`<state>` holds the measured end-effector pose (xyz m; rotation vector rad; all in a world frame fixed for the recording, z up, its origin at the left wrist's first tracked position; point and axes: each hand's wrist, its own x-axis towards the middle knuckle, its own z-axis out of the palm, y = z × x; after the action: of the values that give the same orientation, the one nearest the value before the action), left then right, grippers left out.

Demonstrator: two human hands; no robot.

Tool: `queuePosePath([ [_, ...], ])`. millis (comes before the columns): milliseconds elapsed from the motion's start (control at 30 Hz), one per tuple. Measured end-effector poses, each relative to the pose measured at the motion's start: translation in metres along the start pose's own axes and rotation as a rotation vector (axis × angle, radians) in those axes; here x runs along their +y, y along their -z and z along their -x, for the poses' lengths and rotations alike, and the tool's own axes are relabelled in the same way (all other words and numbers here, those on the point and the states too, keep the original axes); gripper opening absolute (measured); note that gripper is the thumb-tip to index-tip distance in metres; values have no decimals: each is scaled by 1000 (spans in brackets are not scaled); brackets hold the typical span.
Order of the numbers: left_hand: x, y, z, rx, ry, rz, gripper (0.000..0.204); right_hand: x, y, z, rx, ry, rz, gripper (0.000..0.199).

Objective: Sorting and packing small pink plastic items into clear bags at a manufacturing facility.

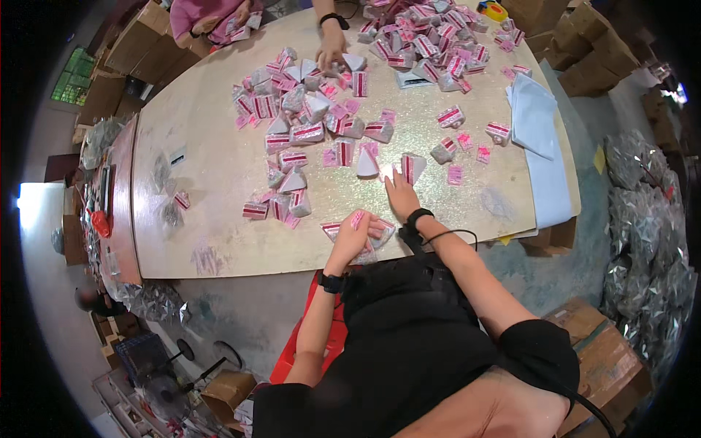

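Observation:
My left hand (353, 235) is curled at the table's near edge, a small pink card (357, 220) showing at its fingers. Beneath and beside it lie clear-wrapped wedges striped pink and white (382, 232), partly hidden by the hand. My right hand (401, 196) reaches forward with its fingers stretched out, the tips at a wedge shaped like a cake slice (414, 168). Whether they touch it is hard to see. Just left of those fingertips lies another white-topped wedge (367, 163).
A spread of wrapped wedges (307, 133) covers the table's middle, and a larger heap (427, 44) lies at the far right. Across the table, another person's hand (332, 50) reaches into the pile. White sheets (533, 117) hang over the right edge; cartons (595, 350) stand behind me.

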<state>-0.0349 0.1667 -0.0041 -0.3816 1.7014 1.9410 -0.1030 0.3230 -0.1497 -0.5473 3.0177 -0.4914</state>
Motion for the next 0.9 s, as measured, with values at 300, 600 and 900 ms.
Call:
queuePosePath([
  [300,-7,-31,-14,121,-109,-125,18,39,-1,10,-84,103,175,20],
  [600,23,-53,-34,279,-324,-163,22,47,108,17,54,195,-686,12],
  [900,40,-86,-70,18,-410,-190,17,35,137,24,-124,-84,-1347,12],
])
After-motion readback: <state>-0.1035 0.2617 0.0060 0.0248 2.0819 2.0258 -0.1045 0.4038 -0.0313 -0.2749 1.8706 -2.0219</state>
